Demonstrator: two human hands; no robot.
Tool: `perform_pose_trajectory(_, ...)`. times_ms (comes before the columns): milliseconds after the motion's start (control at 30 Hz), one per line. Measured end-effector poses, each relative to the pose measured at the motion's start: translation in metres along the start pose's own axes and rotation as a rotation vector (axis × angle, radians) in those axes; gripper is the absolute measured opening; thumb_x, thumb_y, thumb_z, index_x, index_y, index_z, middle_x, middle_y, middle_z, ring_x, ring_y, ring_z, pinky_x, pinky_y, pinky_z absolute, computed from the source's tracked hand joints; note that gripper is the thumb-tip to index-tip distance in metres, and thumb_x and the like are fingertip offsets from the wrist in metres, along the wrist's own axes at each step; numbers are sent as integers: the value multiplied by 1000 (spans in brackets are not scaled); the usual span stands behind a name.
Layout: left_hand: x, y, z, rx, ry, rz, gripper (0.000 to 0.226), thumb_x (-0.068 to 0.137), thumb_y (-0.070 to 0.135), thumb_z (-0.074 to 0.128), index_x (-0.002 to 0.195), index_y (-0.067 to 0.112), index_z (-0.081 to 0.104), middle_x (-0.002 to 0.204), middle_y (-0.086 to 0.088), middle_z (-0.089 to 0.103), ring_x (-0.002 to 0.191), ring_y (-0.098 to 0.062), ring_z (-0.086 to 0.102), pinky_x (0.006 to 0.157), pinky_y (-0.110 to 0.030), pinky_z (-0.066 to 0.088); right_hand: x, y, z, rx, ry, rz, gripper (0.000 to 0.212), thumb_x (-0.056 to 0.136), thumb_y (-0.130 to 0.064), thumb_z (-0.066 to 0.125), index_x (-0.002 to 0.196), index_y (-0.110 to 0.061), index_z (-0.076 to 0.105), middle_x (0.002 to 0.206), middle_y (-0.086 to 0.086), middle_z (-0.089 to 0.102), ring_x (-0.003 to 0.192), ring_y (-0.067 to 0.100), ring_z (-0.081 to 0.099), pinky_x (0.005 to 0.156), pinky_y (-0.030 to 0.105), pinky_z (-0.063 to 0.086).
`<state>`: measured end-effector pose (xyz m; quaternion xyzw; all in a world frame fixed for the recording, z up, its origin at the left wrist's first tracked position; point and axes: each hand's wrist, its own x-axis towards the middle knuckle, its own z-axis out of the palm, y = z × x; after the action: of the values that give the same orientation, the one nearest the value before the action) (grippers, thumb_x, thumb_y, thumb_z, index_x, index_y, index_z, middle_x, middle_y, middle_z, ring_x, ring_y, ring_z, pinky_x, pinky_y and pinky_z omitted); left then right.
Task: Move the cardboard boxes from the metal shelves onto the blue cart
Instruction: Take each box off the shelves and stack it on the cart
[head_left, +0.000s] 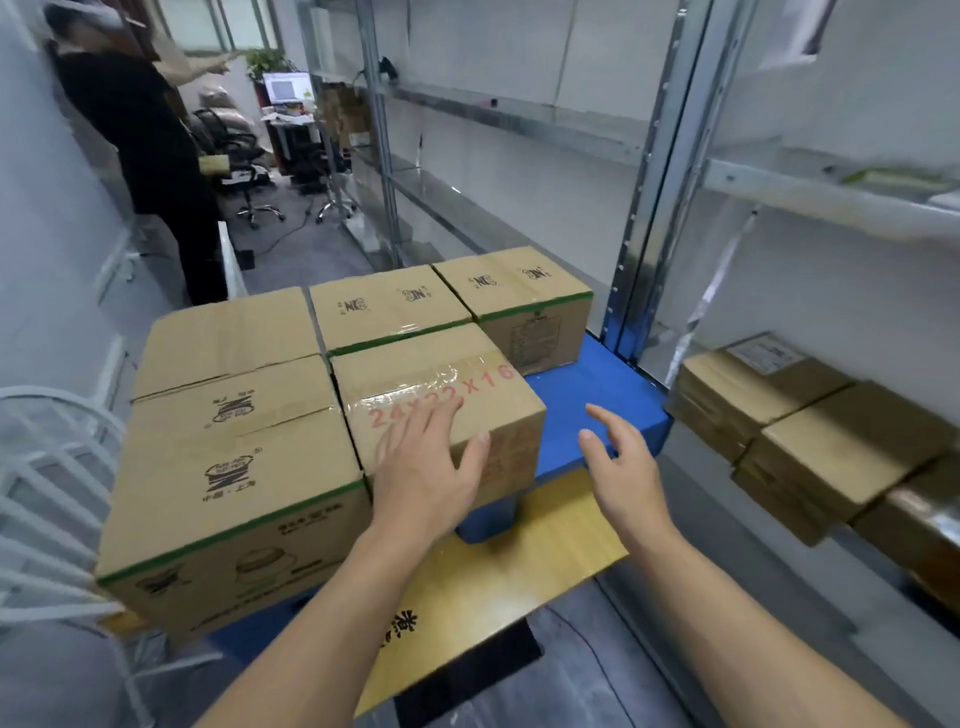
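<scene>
The left hand (423, 457) lies spread on a taped box (436, 395) on the blue cart (597, 400). The right hand (621, 457) hovers spread beside it.

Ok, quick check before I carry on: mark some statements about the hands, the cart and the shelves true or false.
1. The left hand lies on the box with red numbers. True.
2. The right hand grips a box. False: it is open above the bare deck of the blue cart, holding nothing.
3. At right, cardboard boxes lie on the metal shelves. True.
4. The cart carries no boxes. False: several boxes stand on it.
</scene>
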<state>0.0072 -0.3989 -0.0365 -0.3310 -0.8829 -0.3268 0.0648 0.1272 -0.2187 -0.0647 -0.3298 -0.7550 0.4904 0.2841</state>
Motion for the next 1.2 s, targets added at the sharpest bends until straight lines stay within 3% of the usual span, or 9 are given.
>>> perform_pose_trajectory(67,-3,14,11,-130,-69,64,56,93,53,43,143,30,44,149,9,45,140,-12,32,114,-28,19,-13,8,-17,8,51,9,34,101,-34,51,134,-39,53,138,-16,46,129,4,42,106,30,37)
perform_pose_trajectory(233,-19,51,47,-337,-240,161,62,91,57,42,145,28,44,147,11,46,137,-9,37,113,-34,31,-53,29,-67,-19,179,43,36,100,-27,54,136,-32,54,138,-13,49,122,-2,43,96,13,34)
perform_pose_trajectory(400,-42,110,84,-414,-392,260,55,94,48,48,146,28,44,147,10,46,137,-10,37,110,-27,28,-97,53,-134,-58,333,65,34,99,-28,58,131,-38,54,139,-12,51,131,4,44,114,35,36)
perform_pose_trajectory(500,-62,152,101,-470,-466,321,57,91,50,48,145,31,44,147,10,46,138,-11,37,113,-35,32,-130,63,-178,-63,422,108,33,99,-33,58,127,-47,52,144,-12,49,135,5,41,116,42,35)
perform_pose_trajectory(733,-145,255,132,-538,-581,512,49,97,40,54,144,33,43,145,12,46,136,-7,36,114,-35,31,-227,78,-279,-132,635,148,34,97,-30,59,128,-43,53,145,-8,48,136,8,42,115,42,35)
perform_pose_trajectory(1200,-385,466,157,-708,-818,794,55,92,50,50,143,31,46,145,11,47,137,-10,37,113,-39,34,-478,106,-479,-231,1014,226,30,97,-32,58,126,-40,57,139,-16,51,131,2,45,112,40,40)
